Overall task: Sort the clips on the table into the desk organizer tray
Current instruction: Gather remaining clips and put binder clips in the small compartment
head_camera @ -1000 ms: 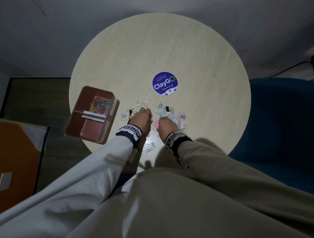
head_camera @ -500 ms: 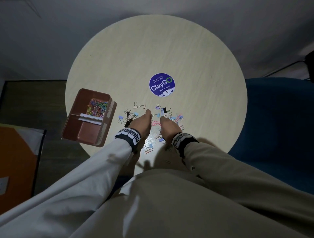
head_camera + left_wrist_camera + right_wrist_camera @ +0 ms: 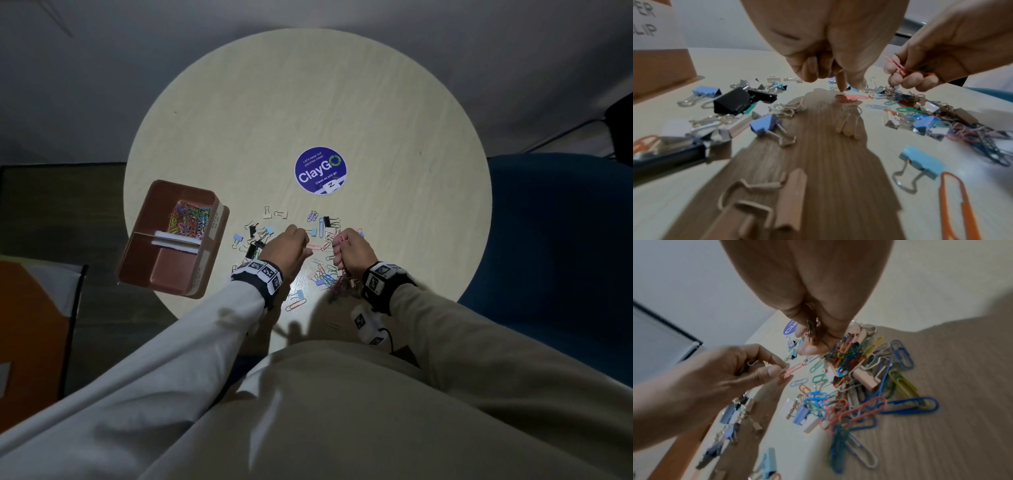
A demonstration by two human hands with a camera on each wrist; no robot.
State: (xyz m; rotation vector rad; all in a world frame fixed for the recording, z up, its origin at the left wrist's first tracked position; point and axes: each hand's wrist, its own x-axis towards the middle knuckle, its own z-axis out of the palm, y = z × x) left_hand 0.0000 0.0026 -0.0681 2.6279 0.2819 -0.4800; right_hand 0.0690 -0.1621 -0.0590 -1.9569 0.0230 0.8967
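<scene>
Paper clips and binder clips (image 3: pixel 322 270) lie scattered on the round table (image 3: pixel 308 102) around both hands. My left hand (image 3: pixel 301 245) (image 3: pixel 840 86) (image 3: pixel 780 368) has its fingers curled, and the thumb and index fingertip pinch the end of a pink paper clip (image 3: pixel 314 246) (image 3: pixel 851 97) (image 3: pixel 792 369) that lies on the table. My right hand (image 3: pixel 342 250) (image 3: pixel 906 78) (image 3: pixel 813 344) hovers just right of it and grips a bunch of coloured paper clips (image 3: pixel 898 65) (image 3: pixel 812 332). The brown organizer tray (image 3: pixel 137 246) (image 3: pixel 659 65) stands to the left, with coloured paper clips (image 3: pixel 190 221) in its far compartment.
The tray's near corner overhangs the table's left edge. A purple round sticker (image 3: pixel 321 170) marks the table's middle. A blue chair (image 3: pixel 548 240) stands at the right and an orange object (image 3: pixel 27 342) on the floor at the left. A heap of paper clips (image 3: pixel 869 369) lies under my right hand.
My right hand has lifted off the table and turned, with clips in its fingers. My left hand has shifted slightly right onto the pink paper clip.
</scene>
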